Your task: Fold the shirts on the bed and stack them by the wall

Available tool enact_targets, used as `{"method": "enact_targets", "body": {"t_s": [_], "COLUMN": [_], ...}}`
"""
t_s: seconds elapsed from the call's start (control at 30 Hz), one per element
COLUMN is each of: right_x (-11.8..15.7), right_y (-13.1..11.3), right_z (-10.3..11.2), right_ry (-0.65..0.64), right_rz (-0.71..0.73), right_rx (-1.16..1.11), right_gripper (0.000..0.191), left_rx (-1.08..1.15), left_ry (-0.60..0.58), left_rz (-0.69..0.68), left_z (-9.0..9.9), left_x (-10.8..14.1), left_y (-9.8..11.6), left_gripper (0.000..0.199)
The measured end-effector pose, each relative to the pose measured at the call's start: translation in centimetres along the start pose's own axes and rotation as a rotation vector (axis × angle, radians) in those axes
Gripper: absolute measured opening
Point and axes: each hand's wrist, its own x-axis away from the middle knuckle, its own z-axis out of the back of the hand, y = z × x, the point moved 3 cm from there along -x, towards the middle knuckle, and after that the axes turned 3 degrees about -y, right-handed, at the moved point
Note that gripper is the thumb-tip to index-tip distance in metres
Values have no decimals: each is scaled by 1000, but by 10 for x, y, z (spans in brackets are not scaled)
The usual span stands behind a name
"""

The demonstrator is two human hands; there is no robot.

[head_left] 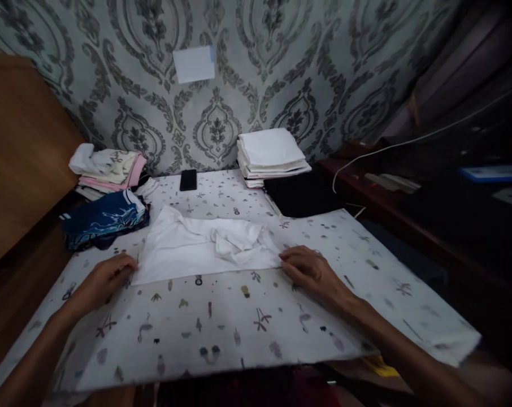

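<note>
A white garment [183, 249] lies spread on the patterned cloth, its near edge fairly straight and its upper right part bunched in loose folds. My left hand [112, 274] is at the garment's near left corner, fingers curled together and pinching the edge. At the right end, my right hand [304, 265] has its thumb and fingertips closed on the near right corner. Both hands rest low, close to the cloth.
Patterned cloth [222, 322] covers the table. Colourful folded clothes [103, 217] and a pink-and-cream pile [112, 169] sit left. Behind are a phone [188, 180], a white folded stack [273, 150] and black fabric [302, 195]. A white cable [408, 140] hangs at right.
</note>
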Motion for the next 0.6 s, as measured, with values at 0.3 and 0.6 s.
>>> {"method": "enact_targets", "body": {"t_s": [0.3, 0.6], "right_x": [-56, -89], "right_y": [-32, -27], "right_z": [-34, -41], "right_ry": [-121, -225], "right_rz": [22, 15], "right_rx": [198, 284], "right_gripper": [36, 19], "left_rx": [-167, -542], "left_ry": [91, -53], "left_rz": [-49, -30], "left_z": [-8, -29], "left_x": [-74, -159], "left_y": [33, 35], "left_gripper": [34, 55]}}
